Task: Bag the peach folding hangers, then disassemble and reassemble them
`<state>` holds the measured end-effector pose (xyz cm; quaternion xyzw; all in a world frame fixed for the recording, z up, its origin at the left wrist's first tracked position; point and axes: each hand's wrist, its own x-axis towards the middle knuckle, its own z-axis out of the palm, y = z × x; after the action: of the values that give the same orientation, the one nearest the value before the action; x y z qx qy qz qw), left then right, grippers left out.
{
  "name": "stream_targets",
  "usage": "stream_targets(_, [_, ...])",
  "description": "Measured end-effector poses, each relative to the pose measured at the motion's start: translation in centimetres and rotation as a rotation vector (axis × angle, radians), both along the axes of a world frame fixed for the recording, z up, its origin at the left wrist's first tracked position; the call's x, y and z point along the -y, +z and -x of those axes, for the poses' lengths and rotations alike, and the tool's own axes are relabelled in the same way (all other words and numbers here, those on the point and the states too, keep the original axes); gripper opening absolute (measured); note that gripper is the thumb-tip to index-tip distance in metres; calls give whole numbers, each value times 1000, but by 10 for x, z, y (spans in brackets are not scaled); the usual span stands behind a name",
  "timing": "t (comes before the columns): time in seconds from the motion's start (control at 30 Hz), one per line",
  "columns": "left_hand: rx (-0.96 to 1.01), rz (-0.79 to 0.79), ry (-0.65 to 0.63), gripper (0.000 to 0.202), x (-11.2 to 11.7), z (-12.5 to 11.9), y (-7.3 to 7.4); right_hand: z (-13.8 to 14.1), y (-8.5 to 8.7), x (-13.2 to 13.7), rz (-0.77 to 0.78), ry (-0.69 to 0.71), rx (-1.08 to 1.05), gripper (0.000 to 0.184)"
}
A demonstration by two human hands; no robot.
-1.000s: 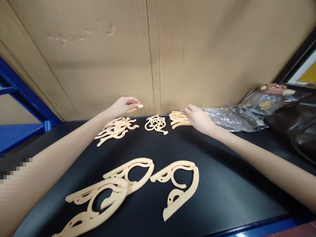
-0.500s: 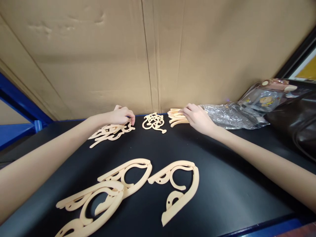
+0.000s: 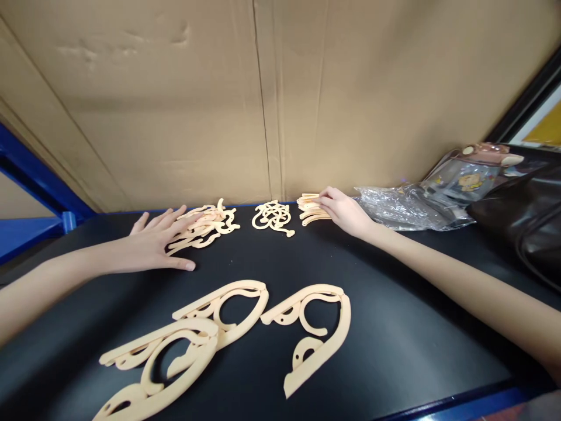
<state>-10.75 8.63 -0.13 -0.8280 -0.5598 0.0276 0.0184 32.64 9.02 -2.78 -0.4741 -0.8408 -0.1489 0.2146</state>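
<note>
My left hand (image 3: pixel 154 244) lies flat and open on the black table top (image 3: pixel 394 327), fingers spread, its tips on the edge of a pile of thin curly wooden cut-outs (image 3: pixel 210 225). My right hand (image 3: pixel 344 209) reaches to the back of the table, its fingers resting on a small stack of curved wooden strips (image 3: pixel 309 209). Between the two hands lies one scrollwork cut-out (image 3: pixel 272 217). Nearer me sit large arched wooden pieces: an overlapping group (image 3: pixel 184 345) at the left and a single one (image 3: pixel 313 336) in the middle.
A cardboard wall (image 3: pixel 280 99) closes the back of the table. Crumpled clear plastic packaging (image 3: pixel 407 206) and a dark brown bag (image 3: pixel 521 216) lie at the right. Blue shelf beams (image 3: pixel 30 193) stand at the left.
My left hand set a small piece down on the curly pile, then drew back toward me and flattened out beside it. My right hand stayed on the stack of strips.
</note>
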Motion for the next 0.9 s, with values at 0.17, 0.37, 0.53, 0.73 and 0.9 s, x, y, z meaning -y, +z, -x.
stream_targets(0.17, [103,57,-75,96,-15,-6,-13,2,-5,-7,1,30,73,33])
stream_targets(0.37, [160,-5,-215,90,-28,-30,-19,7,5,18,-74,38,58,27])
stream_targets(0.53, [271,-22,-244,90,-31,-48,-22,13,11,57,-162,179,108,24])
stream_targets(0.73, [427,-125,-196,73,-29,-60,-19,20,12,82,-180,287,175,23])
stream_targets(0.9, [387,-198,-301,67,-14,-70,-11,19,11,79,-129,302,129,25])
